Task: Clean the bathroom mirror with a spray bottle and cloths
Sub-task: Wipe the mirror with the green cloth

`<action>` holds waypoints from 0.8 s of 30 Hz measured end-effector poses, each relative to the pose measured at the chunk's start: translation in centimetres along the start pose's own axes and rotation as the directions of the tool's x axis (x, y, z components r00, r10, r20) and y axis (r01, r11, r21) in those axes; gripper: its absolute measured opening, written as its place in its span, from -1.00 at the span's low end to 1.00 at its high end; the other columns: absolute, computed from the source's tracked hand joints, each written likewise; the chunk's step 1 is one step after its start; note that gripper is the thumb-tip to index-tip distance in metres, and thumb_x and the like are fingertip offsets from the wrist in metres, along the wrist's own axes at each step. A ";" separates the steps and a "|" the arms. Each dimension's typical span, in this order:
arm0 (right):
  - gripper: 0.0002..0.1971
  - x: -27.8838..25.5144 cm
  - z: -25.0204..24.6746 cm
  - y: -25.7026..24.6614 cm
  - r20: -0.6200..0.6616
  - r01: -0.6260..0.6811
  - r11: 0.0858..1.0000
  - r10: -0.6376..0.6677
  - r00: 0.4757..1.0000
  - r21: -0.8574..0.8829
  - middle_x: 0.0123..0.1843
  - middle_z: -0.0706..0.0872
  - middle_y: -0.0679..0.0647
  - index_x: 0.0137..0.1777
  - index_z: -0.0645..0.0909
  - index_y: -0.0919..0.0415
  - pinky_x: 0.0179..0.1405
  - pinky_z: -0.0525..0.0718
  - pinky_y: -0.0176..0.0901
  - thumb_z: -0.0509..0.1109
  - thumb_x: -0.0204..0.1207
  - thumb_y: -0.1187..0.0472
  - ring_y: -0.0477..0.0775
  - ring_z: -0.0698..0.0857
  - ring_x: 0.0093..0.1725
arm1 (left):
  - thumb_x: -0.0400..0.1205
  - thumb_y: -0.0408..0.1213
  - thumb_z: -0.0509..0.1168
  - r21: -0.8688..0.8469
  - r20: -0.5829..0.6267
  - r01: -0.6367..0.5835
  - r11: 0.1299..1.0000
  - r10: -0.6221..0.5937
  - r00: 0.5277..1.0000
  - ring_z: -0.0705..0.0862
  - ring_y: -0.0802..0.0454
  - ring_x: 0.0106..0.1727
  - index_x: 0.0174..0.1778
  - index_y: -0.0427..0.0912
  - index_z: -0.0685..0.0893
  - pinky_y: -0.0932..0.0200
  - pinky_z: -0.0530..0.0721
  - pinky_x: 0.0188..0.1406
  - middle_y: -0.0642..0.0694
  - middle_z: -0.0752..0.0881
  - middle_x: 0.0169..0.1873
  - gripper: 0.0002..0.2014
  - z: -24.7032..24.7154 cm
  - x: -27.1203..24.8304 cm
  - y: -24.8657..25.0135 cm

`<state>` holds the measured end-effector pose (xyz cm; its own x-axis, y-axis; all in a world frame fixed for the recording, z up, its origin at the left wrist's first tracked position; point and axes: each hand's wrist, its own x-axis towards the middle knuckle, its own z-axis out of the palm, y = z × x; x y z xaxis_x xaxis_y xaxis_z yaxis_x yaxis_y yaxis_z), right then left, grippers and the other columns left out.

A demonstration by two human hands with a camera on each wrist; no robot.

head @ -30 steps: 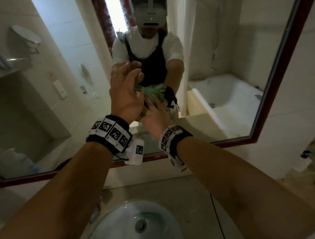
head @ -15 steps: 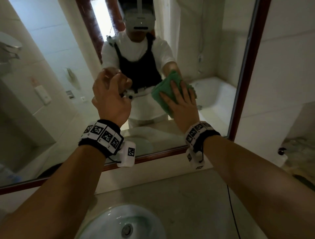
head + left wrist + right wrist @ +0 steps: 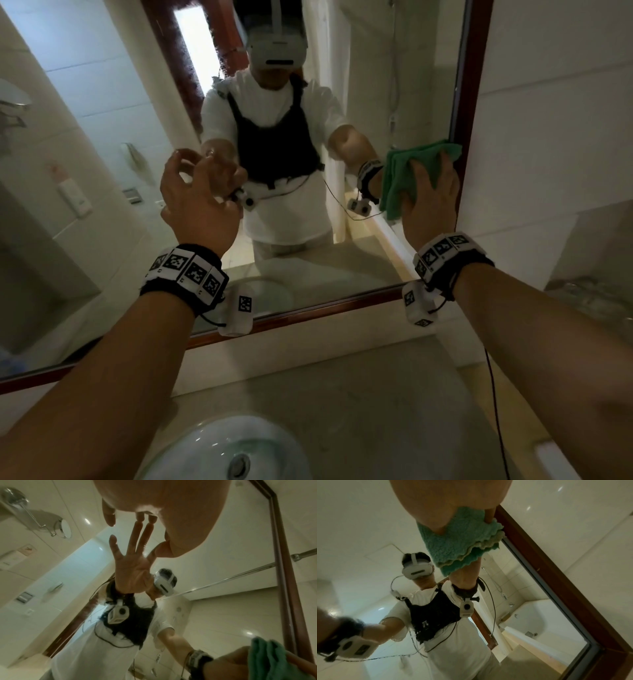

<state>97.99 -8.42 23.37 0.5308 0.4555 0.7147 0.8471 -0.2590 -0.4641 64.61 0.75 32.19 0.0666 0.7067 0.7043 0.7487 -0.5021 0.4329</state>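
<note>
A folded green cloth [image 3: 402,171] lies flat on the mirror [image 3: 102,164], right beside its dark red frame [image 3: 470,102]. My right hand [image 3: 432,195] presses the cloth against the glass with straight fingers laid over it. In the right wrist view the cloth [image 3: 462,540] shows under the palm, its layered edges touching the frame [image 3: 539,555]. My left hand [image 3: 193,192] is farther left and holds nothing. Its spread fingertips [image 3: 109,519] touch the glass, and its reflection shows an open palm.
A white basin [image 3: 219,452] sits below me in a pale stone countertop [image 3: 376,394]. A thin black cable [image 3: 493,394] runs across the counter on the right. A tiled wall [image 3: 548,137] stands just beyond the mirror's right frame.
My left hand has let go of the cloth and stays with its fingertips on the glass. My right hand has slid the cloth rightward and up to the mirror's right frame.
</note>
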 end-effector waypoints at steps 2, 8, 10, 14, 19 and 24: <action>-0.51 0.1 -0.5 0.3 -0.006 -0.002 1.000 0.002 1.000 0.008 0.69 0.13 0.28 0.58 0.35 -0.11 0.42 0.46 0.34 0.27 0.65 0.02 0.44 0.22 0.59 | 0.41 -0.30 0.40 0.008 0.007 -0.006 1.000 0.006 1.000 0.19 -0.17 0.67 0.52 0.10 0.46 -0.51 0.42 0.35 -0.11 0.16 0.67 -0.30 -0.1 -0.2 0.0; -0.50 0.5 -1.1 0.5 -0.028 -0.104 0.993 0.102 0.994 -0.051 0.43 0.40 0.29 0.49 0.46 -0.10 0.18 0.56 0.26 0.39 0.53 0.03 0.37 0.50 0.27 | 0.43 -0.36 0.39 0.059 -0.027 0.008 0.998 -0.007 1.000 0.25 -0.22 0.61 0.49 0.10 0.51 -0.42 0.39 0.38 -0.11 0.22 0.65 -0.34 -0.3 -0.7 -0.5; -0.49 0.4 -1.0 0.3 0.009 -0.124 0.992 0.124 0.992 -0.004 0.41 0.40 0.31 0.52 0.41 -0.08 0.20 0.59 0.26 0.37 0.57 0.06 0.39 0.53 0.27 | 0.47 -0.32 0.38 0.098 -0.042 0.078 0.992 -0.074 0.996 0.31 -0.30 0.53 0.49 0.05 0.50 -0.36 0.42 0.33 -0.15 0.27 0.60 -0.38 -0.4 -1.1 -1.0; -0.48 -0.1 0.1 -0.6 0.116 -0.190 0.966 0.171 0.978 0.175 0.44 0.40 0.33 0.58 0.32 0.05 0.25 0.64 0.23 0.31 0.64 0.14 0.42 0.56 0.32 | 0.49 -0.25 0.36 0.131 -0.011 0.174 0.976 -0.174 0.985 0.34 -0.32 0.48 0.52 0.05 0.45 -0.34 0.47 0.29 -0.18 0.28 0.56 -0.38 0.1 -2.4 -2.3; -0.53 -1.3 1.2 -3.5 0.155 -0.123 0.973 0.093 0.984 0.197 0.43 0.41 0.32 0.53 0.36 0.11 0.10 0.63 0.14 0.30 0.62 0.21 0.41 0.61 0.23 | 0.50 -0.30 0.35 0.076 -0.042 0.212 0.974 -0.210 0.977 0.35 -0.31 0.48 0.52 0.03 0.46 -0.33 0.46 0.33 -0.20 0.29 0.54 -0.39 0.3 -2.7 -4.1; -0.59 -3.7 3.5 -9.0 0.239 0.093 0.982 -0.131 0.962 0.163 0.39 0.47 0.29 0.46 0.47 0.07 -0.01 0.73 0.22 0.32 0.60 0.15 0.40 0.65 0.11 | 0.47 -0.37 0.36 0.019 -0.033 0.130 0.991 -0.130 0.991 0.30 -0.27 0.50 0.56 0.04 0.44 -0.22 0.43 0.36 -0.20 0.27 0.58 -0.31 0.4 -3.1 -5.2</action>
<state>88.26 -4.79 23.06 0.3937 0.6755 0.6235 0.8772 -0.0734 -0.4744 60.79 1.40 27.51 -0.0532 0.7489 0.6606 0.7635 -0.3959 0.5103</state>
